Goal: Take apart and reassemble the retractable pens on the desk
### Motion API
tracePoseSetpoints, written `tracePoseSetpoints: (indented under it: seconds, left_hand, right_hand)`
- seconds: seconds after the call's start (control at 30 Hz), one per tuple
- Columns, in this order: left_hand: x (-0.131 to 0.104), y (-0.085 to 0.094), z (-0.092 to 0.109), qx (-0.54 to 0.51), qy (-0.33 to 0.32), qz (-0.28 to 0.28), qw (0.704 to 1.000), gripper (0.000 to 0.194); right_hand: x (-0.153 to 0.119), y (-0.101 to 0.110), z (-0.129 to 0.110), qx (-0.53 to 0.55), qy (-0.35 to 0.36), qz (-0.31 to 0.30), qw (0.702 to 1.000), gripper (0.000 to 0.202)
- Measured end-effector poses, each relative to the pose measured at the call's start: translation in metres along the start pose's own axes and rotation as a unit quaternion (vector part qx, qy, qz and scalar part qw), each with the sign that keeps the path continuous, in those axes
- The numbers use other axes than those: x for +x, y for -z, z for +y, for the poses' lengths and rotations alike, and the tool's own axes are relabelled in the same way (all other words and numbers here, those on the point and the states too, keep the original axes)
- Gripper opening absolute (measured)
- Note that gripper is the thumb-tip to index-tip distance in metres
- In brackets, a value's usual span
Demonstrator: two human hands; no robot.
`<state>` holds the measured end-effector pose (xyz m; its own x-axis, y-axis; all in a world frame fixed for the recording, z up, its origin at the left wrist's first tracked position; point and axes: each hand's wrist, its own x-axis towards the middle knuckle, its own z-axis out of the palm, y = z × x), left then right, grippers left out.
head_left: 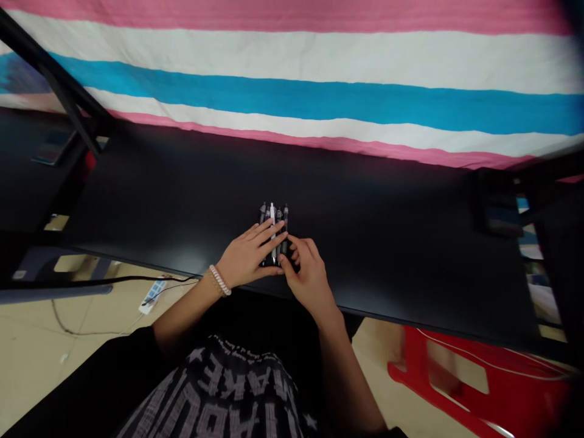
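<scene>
Several slim click pens lie side by side on the black table [387, 243]; most look dark and transparent, and one white pen [272, 212] stands out among them. Across the row rests my left hand [246, 258], fingers stretched out and apart over the pens, with its thumb by their near ends. My right hand [308, 271] is at the right side of the row, beside the rightmost dark pen [286, 213]. Its thumb and index finger are apart at the pens, and its other fingers are curled. The left fingers cover the middle of the pens.
A striped cloth [292, 97] hangs along the table's back edge. Dark metal frame posts [68, 97] rise at the left. A dark phone-like object [502, 213] lies at the right end. Below are a red plastic stool [511, 389] and a power strip [152, 295] with cables.
</scene>
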<state>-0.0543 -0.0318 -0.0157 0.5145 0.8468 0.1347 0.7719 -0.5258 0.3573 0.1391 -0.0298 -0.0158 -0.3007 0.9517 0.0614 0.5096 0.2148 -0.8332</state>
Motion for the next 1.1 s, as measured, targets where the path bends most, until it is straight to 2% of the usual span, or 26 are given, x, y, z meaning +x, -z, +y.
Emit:
tracePoseSetpoints:
  seconds: [0.13,0.3,0.43,0.9,1.1]
  left_hand:
    - [0.000,-0.003,-0.001,-0.012,0.004,0.016,1.000,0.078]
    - [-0.002,-0.004,-0.002,-0.023,0.002,0.027,0.999,0.075]
    - [-0.003,-0.004,-0.003,-0.039,-0.009,0.036,0.999,0.074]
    - [-0.002,0.000,-0.001,-0.048,-0.019,0.063,0.997,0.069]
    - [-0.003,-0.002,-0.001,-0.036,-0.029,0.065,0.997,0.083]
  right_hand:
    - [-0.004,0.002,-0.002,-0.021,0.008,0.016,1.000,0.031]
    - [-0.004,-0.005,-0.005,-0.059,0.022,0.043,0.997,0.022]
    - [-0.004,-0.007,-0.003,-0.047,0.001,0.058,0.997,0.013]
    - [-0.006,-0.009,0.001,-0.012,0.010,0.109,0.994,0.013]
    - [-0.005,-0.009,0.002,0.006,0.009,0.113,0.994,0.013]
